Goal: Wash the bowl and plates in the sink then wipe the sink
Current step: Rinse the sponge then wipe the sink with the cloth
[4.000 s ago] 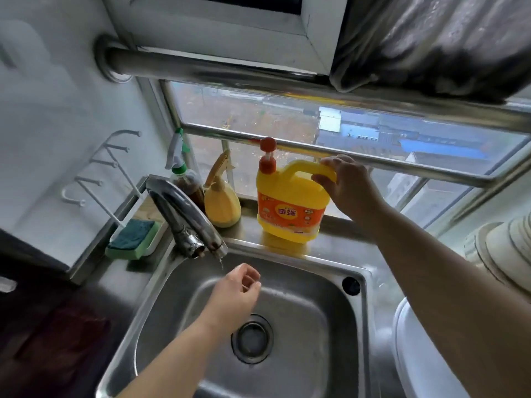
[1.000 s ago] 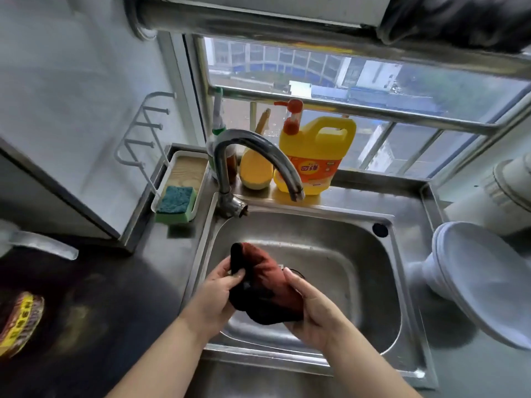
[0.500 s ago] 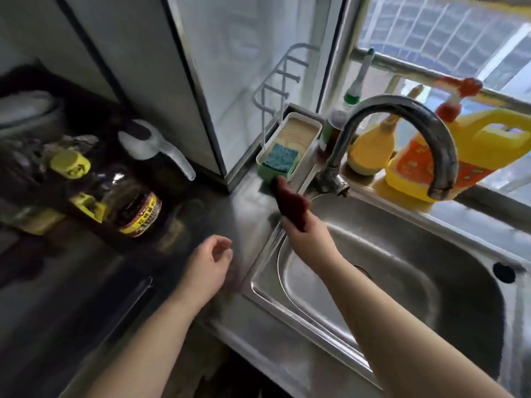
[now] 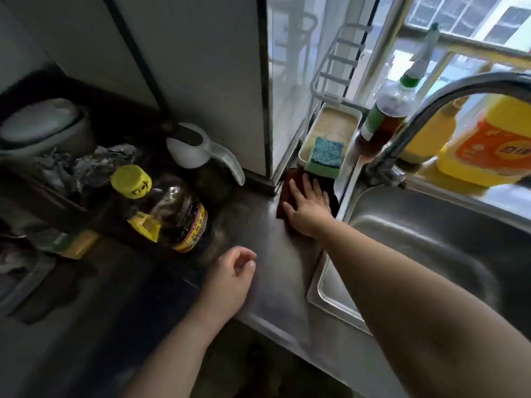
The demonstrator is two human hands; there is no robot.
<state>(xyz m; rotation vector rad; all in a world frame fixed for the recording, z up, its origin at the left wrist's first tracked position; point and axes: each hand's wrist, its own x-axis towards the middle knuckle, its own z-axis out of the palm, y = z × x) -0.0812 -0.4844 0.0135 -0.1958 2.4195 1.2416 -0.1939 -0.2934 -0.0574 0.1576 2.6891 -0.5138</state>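
A dark red cloth lies on the steel counter just left of the sink. My right hand presses flat on the cloth with fingers spread, close to the corner of the wall panel. My left hand hovers over the counter's front part, fingers loosely curled and holding nothing. The sink basin shows no dishes in the part I can see. No bowl or plates are in view.
A green-blue sponge sits in a white tray behind the cloth. The faucet arches over the sink. A spray bottle and yellow detergent jug stand behind it. An oil bottle and white scoop crowd the left.
My right hand has carried the cloth out of the sink and laid it flat on the counter to the left. My left hand let go of it and moved aside. My view swung left.
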